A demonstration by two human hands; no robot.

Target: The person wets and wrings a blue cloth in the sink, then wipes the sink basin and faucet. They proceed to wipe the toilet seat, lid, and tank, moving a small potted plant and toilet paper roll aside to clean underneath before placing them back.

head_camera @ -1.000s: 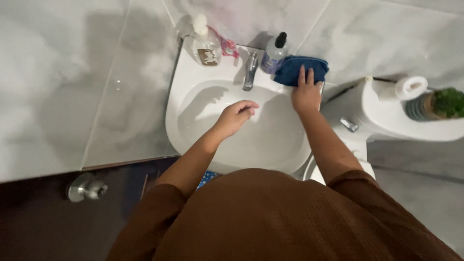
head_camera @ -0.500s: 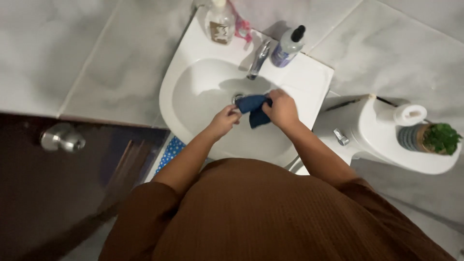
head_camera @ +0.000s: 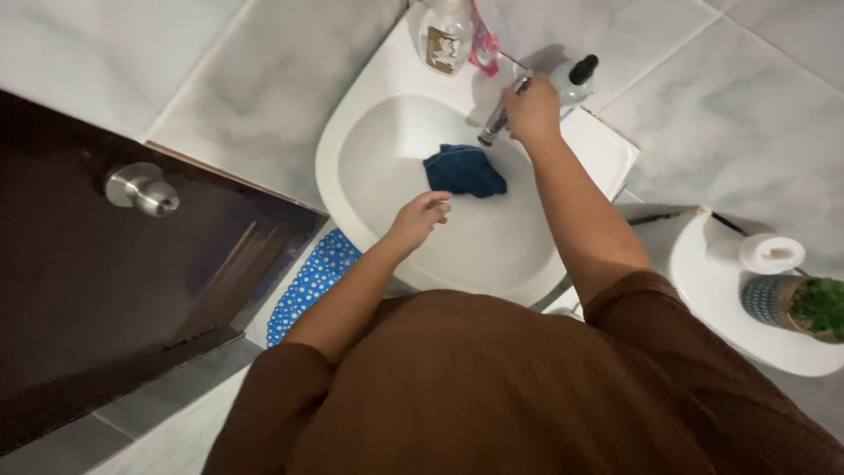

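Note:
A dark blue cloth (head_camera: 464, 170) lies crumpled in the white sink basin (head_camera: 369, 158), just under the tap. My right hand (head_camera: 533, 112) is closed on the chrome tap (head_camera: 498, 121) at the back of the sink. Over the basin's front half my left hand (head_camera: 419, 215) hovers with loosely curled fingers and holds nothing, a short way from the cloth. Brown sleeves cover both upper arms.
A clear soap bottle (head_camera: 446, 33) and a pink item (head_camera: 483, 48) stand on the sink's back rim, a dark-capped bottle (head_camera: 576, 77) beside the tap. At right, a toilet tank (head_camera: 747, 308) bears a paper roll (head_camera: 770, 253) and potted plant (head_camera: 804, 306). A dark door (head_camera: 105, 290) with knob (head_camera: 141, 188) is left; a blue mat (head_camera: 312, 280) is below.
Both hands held the cloth over the basin half a second ago. The cloth now lies in the sink, my right hand has gone up to the tap, and my left hand has drawn back.

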